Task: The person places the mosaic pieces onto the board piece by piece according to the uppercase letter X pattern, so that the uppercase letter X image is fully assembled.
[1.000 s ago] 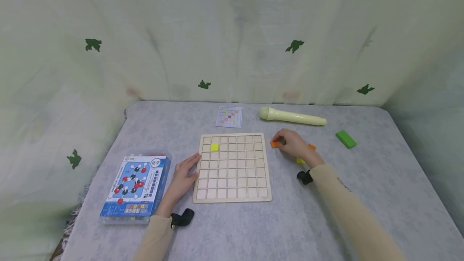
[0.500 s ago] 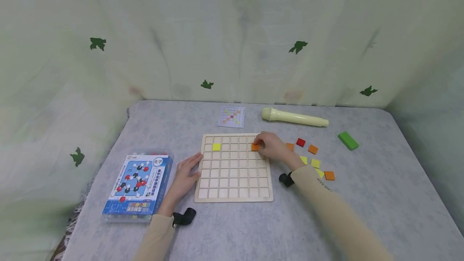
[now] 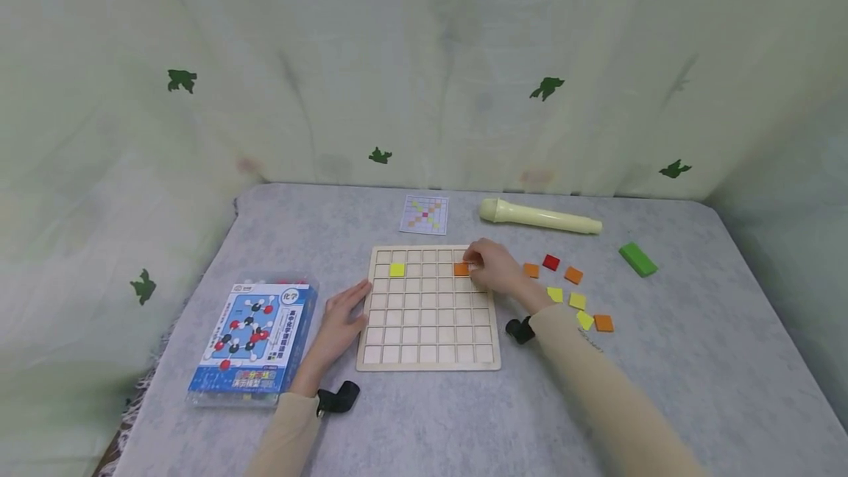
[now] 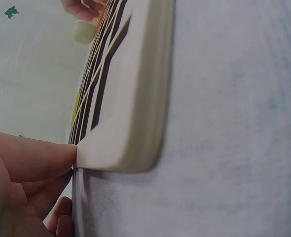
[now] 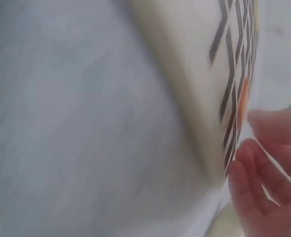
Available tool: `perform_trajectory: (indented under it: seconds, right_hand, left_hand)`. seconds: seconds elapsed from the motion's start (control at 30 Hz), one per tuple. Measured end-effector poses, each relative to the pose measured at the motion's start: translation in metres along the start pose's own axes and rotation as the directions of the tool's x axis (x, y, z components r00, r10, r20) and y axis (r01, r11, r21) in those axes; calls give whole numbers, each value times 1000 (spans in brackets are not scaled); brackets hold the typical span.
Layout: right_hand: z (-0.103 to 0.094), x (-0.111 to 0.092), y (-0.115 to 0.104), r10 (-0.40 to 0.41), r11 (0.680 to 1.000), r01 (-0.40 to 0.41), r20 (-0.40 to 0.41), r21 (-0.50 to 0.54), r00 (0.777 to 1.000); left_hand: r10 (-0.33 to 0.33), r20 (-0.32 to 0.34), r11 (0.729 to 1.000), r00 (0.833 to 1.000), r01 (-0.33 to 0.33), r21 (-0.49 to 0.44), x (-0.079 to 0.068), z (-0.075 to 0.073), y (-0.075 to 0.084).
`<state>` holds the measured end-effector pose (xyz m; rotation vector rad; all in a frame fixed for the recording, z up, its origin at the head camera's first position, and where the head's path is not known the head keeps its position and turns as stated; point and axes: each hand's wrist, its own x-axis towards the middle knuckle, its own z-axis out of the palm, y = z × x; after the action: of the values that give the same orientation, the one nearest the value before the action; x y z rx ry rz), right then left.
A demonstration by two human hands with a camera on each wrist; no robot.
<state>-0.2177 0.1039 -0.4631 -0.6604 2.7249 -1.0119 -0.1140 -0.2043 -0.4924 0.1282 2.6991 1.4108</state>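
A square wooden grid board (image 3: 428,366) lies on the grey cloth. My left hand (image 3: 339,324) rests against its left edge, fingers extended. In the left wrist view, the fingers touch the board's corner (image 4: 111,153). A yellow square tile (image 3: 397,270) occupies a cell at the upper left of the grid. In the same row, toward the right, an orange tile (image 3: 461,269) lies at a cell. Over the board's right edge, my right hand (image 3: 495,269) has its fingertips at that tile. In the right wrist view, thumb and fingers are spread apart beside the orange tile (image 5: 242,101).
Right of the board lie several loose tiles, including a red tile (image 3: 551,262), orange tile (image 3: 603,323) and yellow tile (image 3: 577,301). A pattern card (image 3: 424,214), a pale yellow microphone-shaped object (image 3: 539,216) and a green block (image 3: 638,260) sit farther back. A molecular-model box (image 3: 252,341) is at left.
My right hand has carried the orange tile leftward from the table onto the grid, and its fingers now show more of the tile. The left hand stays at the board's edge.
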Motion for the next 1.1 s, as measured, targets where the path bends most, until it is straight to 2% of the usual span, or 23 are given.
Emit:
perform_trajectory:
  seconds: [0.2,0.37,0.5,0.67,0.77,0.87,1.1]
  right_hand:
    - [-27,-29,28,63,993,-53,-96,110,993]
    - [-48,-55,54,112,991,-101,-122,92,986]
    - [-58,-77,68,144,987,-135,-106,91,984]
    - [-63,-97,77,188,979,-185,-28,86,982]
    - [-63,-103,78,189,980,-190,24,61,982]
    - [-62,-106,78,159,987,-160,56,23,986]
    - [-55,-98,73,110,994,-110,34,-11,993]
  left_hand:
    - [-2,0,1000,1000,2,3,-2,0,1]
    - [-4,-2,1000,1000,4,7,-2,0,0]
    - [-2,-5,1000,1000,2,2,-2,1,-1]
    - [7,-19,1000,1000,-7,-5,-3,1,1]
    - [6,-13,1000,1000,-6,-10,-3,0,1]
    - [0,-6,1000,1000,0,-17,-2,1,0]
    - [-14,-7,999,1000,14,-33,-1,2,2]
